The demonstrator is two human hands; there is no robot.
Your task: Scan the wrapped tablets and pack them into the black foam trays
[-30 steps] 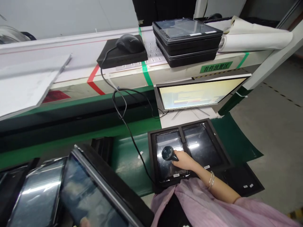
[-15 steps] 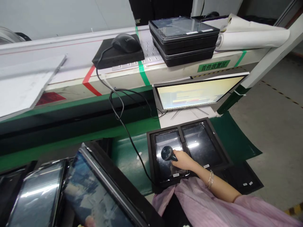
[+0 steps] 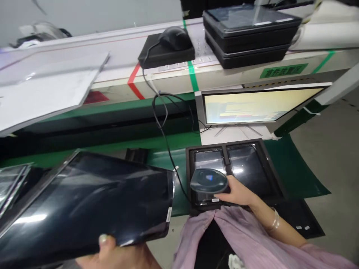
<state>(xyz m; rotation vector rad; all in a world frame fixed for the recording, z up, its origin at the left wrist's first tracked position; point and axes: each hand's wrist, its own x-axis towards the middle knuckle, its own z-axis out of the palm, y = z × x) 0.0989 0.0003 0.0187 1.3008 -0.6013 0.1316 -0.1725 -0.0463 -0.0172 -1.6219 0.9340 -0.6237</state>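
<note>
My left hand [image 3: 119, 254] grips the near edge of a glossy black display panel [image 3: 95, 201], thumb on top. The panel is tilted, wears clear film at its edges and bears a small white label near its right side. My right hand [image 3: 242, 192] is closed around a dark barcode scanner [image 3: 209, 181], whose head faces left with a small blue light. Below the scanner lies a black foam tray [image 3: 189, 164] with two compartments, each holding a film-covered screen; the right screen [image 3: 246, 168] shows more fully.
A lit monitor [image 3: 260, 106] stands behind the tray. On the shelf above are a mouse [image 3: 175, 38] on a black block, stacked black devices [image 3: 249, 37] and a white board [image 3: 50, 86]. A black cable [image 3: 168, 145] hangs to the bench. More wrapped panels [image 3: 12, 183] lie far left.
The left-hand panel has swung from steeply tilted to flatter, showing its black face and label. The scanner has lifted toward the camera and turned left. The view has shifted left.
</note>
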